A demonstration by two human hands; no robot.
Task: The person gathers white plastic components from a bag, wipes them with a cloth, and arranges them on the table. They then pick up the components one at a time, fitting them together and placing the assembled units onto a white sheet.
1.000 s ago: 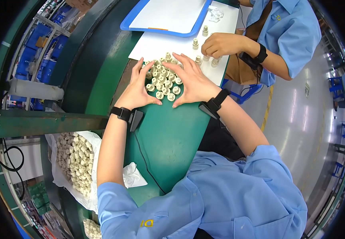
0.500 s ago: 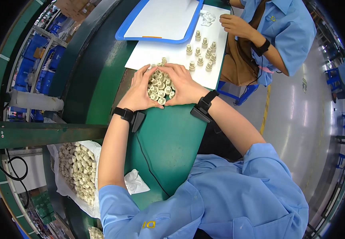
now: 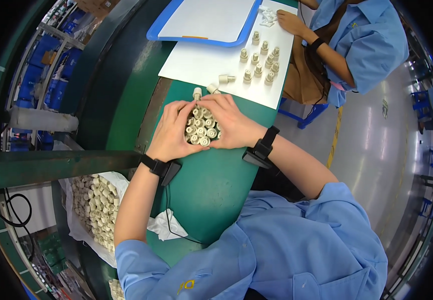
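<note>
My left hand (image 3: pixel 168 132) and my right hand (image 3: pixel 235 121) curve round a packed cluster of cream plastic fittings (image 3: pixel 201 129) on the green table (image 3: pixel 206 175). Fingertips meet at the far side and the thumbs come close at the near side, so the hands form a ring against the cluster. Most fittings inside show round ends facing up; my fingers hide the outer ones. Just beyond my fingertips lie a loose fitting (image 3: pixel 197 93) and another fitting (image 3: pixel 212 89), outside the ring. A further fitting (image 3: pixel 226 79) lies on its side on a white sheet (image 3: pixel 191 65).
Several fittings (image 3: pixel 258 70) stand upright on the sheet, near small white pieces (image 3: pixel 268 16). A blue-rimmed tray (image 3: pixel 176 39) lies at the back. At the far right sits a co-worker (image 3: pixel 349 55), one hand by the white pieces. At left are a lined container of fittings (image 3: pixel 96 200) and a green bar (image 3: pixel 66 167).
My hands and the cluster have drawn nearer to me, away from the white sheet. A few fittings now lie outside my fingers, one of them tipped over on the sheet.
</note>
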